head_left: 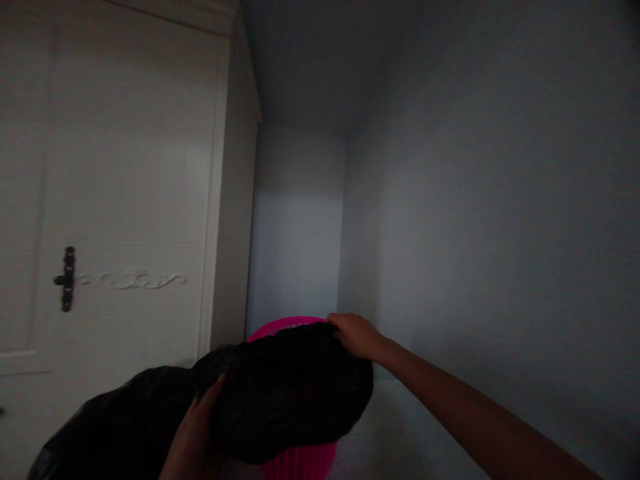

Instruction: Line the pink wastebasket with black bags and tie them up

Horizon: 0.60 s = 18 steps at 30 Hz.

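Observation:
A black plastic bag (285,393), bulky and faintly shiny, stretches across the lower middle of the view and trails to the lower left. My left hand (193,433) grips it near its middle, thumb on top and the other fingers hidden. At its upper right edge, my right hand (357,335) is closed on the bag, close to the rim of a pink plastic basket (300,462). The bag covers much of the basket, whose slotted back rim and lower front show. Dim light hides the bag's folds and contents.
To the left stands a tall white wardrobe (135,160) with a dark handle (67,279) and raised scroll trim. A plain pale wall (490,220) runs along the right and meets the back wall (300,227) in a corner. Pale floor (390,427) shows beside the basket.

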Each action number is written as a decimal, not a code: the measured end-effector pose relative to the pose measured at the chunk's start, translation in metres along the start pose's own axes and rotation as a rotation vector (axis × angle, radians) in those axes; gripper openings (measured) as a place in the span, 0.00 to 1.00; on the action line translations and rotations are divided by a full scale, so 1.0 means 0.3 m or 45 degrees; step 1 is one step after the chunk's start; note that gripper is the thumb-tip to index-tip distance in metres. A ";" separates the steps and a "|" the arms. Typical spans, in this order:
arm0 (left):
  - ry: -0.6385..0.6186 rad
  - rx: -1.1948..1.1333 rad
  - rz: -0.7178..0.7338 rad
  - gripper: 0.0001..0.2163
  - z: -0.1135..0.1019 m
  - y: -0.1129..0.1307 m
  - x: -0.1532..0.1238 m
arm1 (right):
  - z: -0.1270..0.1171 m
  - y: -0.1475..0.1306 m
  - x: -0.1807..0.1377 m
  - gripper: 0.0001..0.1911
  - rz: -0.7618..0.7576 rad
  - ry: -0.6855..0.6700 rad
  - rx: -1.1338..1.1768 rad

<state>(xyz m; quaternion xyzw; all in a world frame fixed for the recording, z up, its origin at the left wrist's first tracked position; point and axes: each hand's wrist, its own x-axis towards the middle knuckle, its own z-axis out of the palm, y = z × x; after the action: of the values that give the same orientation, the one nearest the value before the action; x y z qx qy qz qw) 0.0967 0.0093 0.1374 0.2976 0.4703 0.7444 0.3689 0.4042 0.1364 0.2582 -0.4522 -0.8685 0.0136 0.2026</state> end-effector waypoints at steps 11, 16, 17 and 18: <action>-0.006 0.151 -0.077 0.25 0.062 -0.151 0.033 | 0.118 0.313 -0.169 0.18 0.420 0.305 1.085; -0.053 -0.061 0.016 0.21 0.115 -0.056 0.085 | 0.198 0.312 -0.095 0.31 0.499 0.362 1.440; -0.052 -0.088 0.022 0.20 0.129 -0.029 0.092 | 0.213 0.298 -0.074 0.32 0.500 0.369 1.514; -0.054 -0.099 0.014 0.19 0.142 -0.004 0.098 | 0.228 0.282 -0.054 0.31 0.496 0.370 1.580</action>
<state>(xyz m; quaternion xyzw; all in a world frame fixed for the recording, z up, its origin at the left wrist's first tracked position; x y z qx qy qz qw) 0.1145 0.0546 0.1555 0.3012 0.4314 0.7576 0.3862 0.4535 0.1845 0.1724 -0.3975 -0.5660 0.4860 0.5342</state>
